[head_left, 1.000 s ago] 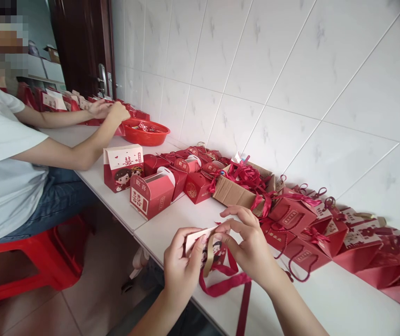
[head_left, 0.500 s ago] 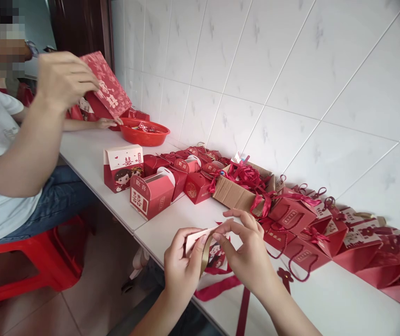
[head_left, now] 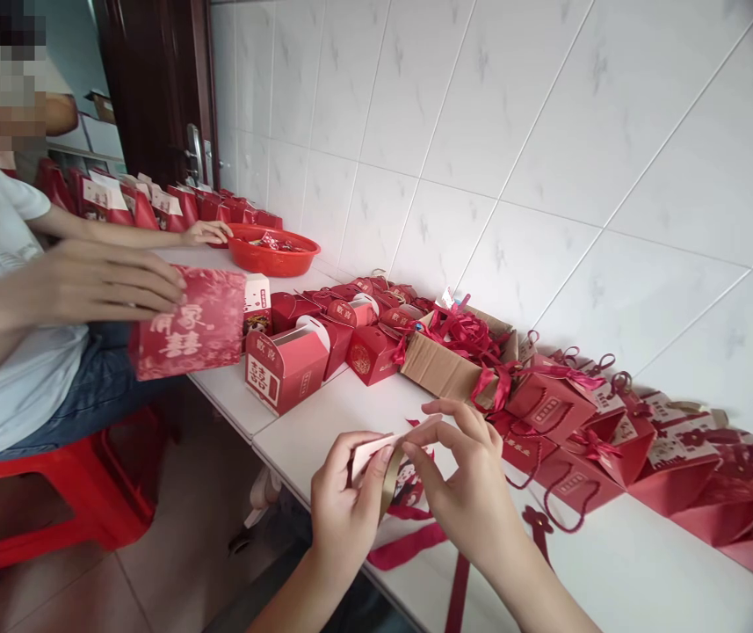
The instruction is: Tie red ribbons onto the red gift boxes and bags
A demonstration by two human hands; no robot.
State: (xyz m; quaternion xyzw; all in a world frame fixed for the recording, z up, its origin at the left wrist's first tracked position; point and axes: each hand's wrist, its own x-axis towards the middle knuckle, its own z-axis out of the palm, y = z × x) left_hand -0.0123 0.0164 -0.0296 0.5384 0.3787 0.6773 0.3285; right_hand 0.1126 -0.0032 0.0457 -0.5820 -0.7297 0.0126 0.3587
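Near the table's front edge, my left hand (head_left: 348, 492) is closed on the pale top of a small red gift box (head_left: 409, 482), its thumb pressing a gold ribbon (head_left: 390, 482) that hangs over the side. The thumb and forefinger of my right hand (head_left: 468, 470) pinch the ribbon by the box's top edge; the other fingers are raised. My hands hide much of the box, though a printed cartoon figure shows between them. Beneath them a red ribbon (head_left: 409, 545) lies on the table (head_left: 613, 571).
A cardboard box (head_left: 445, 365) of red ribbons stands beyond my hands. Finished-looking red gift boxes (head_left: 567, 475) line the wall at right; an open red box (head_left: 287, 374) stands left. A co-worker's hand (head_left: 92, 281) holds a red box (head_left: 195, 325) near a red basin (head_left: 274, 252).
The co-worker's raised hand has come down with the red box, which now covers part of a box on the table. My own hands have hardly moved.
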